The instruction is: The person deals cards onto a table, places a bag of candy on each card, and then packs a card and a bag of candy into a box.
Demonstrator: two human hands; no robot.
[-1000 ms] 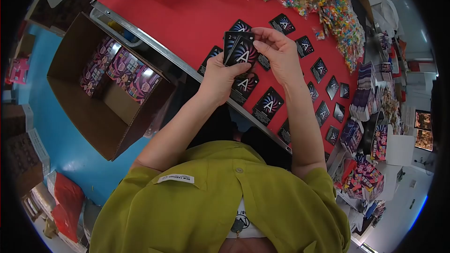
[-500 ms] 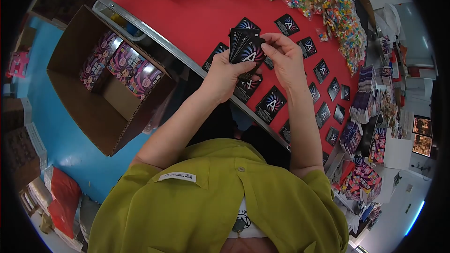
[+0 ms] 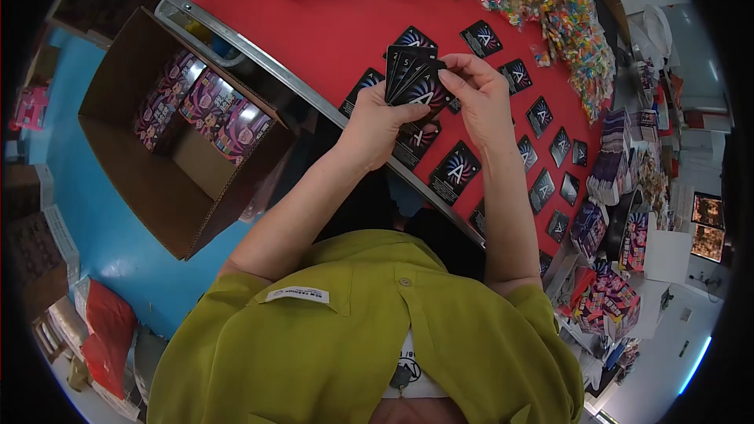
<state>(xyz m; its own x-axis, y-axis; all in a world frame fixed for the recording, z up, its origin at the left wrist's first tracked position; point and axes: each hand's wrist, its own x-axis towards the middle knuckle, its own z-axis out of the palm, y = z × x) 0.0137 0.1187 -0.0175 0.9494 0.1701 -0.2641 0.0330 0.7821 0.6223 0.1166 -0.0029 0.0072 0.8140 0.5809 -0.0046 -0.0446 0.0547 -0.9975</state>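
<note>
A fanned stack of black cards (image 3: 411,78) is gripped in my left hand (image 3: 371,124), its thumb pressing across the front card. That front card carries a large white "A" over coloured swirls. My right hand (image 3: 481,94) pinches the stack's right edge between thumb and fingers. Beneath and around both hands, more black cards (image 3: 455,173) of the same design lie face up on the red table (image 3: 314,27). Some of these are partly hidden by my hands and forearms.
An open cardboard box (image 3: 129,180) holding colourful printed boxes (image 3: 228,114) stands left of the table's metal edge. Small bags of coloured pieces (image 3: 542,0) are heaped at the back right. Stacks of cards (image 3: 609,165) and printed boxes (image 3: 605,302) line the right side.
The cards in my left hand are fanned a little wider, and a different number shows behind the front card. My right hand has shifted slightly at the stack's edge.
</note>
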